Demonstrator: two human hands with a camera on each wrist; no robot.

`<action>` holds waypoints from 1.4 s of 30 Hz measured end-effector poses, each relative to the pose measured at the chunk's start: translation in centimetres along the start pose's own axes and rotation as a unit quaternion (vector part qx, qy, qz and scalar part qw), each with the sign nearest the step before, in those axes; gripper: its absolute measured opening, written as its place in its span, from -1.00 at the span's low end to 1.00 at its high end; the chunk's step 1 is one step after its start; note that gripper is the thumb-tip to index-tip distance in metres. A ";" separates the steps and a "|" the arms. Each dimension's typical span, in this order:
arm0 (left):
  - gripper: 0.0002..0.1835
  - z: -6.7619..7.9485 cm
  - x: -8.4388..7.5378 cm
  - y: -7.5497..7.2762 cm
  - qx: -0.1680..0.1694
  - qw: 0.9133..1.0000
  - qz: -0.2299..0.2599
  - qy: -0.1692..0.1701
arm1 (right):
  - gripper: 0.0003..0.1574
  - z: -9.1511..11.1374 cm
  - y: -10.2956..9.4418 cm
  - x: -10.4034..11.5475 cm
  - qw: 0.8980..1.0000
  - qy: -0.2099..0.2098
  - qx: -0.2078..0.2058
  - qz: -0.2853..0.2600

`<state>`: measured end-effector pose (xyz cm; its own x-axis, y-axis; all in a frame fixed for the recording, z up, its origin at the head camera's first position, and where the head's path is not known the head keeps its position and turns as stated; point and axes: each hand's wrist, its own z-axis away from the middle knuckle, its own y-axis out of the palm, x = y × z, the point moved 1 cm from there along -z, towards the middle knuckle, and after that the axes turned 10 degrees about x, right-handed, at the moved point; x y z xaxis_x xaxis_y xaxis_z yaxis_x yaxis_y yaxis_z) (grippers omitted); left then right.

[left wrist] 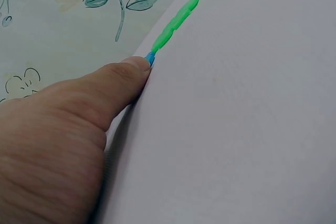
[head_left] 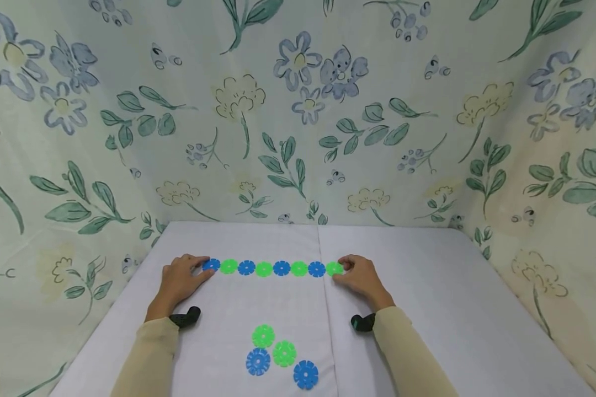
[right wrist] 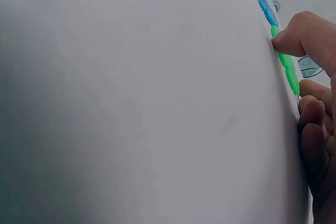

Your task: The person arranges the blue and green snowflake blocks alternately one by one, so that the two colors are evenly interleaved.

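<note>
A straight row of flat notched plastic discs, blue and green by turns, runs from left to right across the table in the head view. My left hand (head_left: 181,278) pinches the blue disc (head_left: 211,266) at the row's left end, thumb on the near edge. At the other end, thumb and fingers of my right hand (head_left: 361,277) grip the last green disc (head_left: 335,268). The left wrist view shows the left thumb (left wrist: 134,69) over most of that blue disc. In the right wrist view the right thumb (right wrist: 291,38) lies against the green disc (right wrist: 286,65).
Nearer me lie loose discs: a green one (head_left: 263,336), another green one (head_left: 284,353), a blue one (head_left: 257,361) and a second blue one (head_left: 306,375). A white cloth (head_left: 402,253) with a crease covers the table. Floral curtains (head_left: 298,165) stand behind and at both sides.
</note>
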<state>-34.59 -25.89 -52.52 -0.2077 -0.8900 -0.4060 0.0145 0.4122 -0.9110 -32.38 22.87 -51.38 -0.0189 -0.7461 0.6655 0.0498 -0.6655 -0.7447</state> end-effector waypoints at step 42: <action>-0.36 -0.2 0.0 0.1 -0.011 1.000 -0.010 0.014 | -0.60 6.5 -4.6 9.4 0.946 -0.317 -0.061 0.037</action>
<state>-34.74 -25.84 -52.63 -0.2344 -0.8928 -0.3846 -0.0124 0.3983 -0.9172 -26.25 19.04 -41.34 0.5849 -0.6548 0.4787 -0.0892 -0.6385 -0.7644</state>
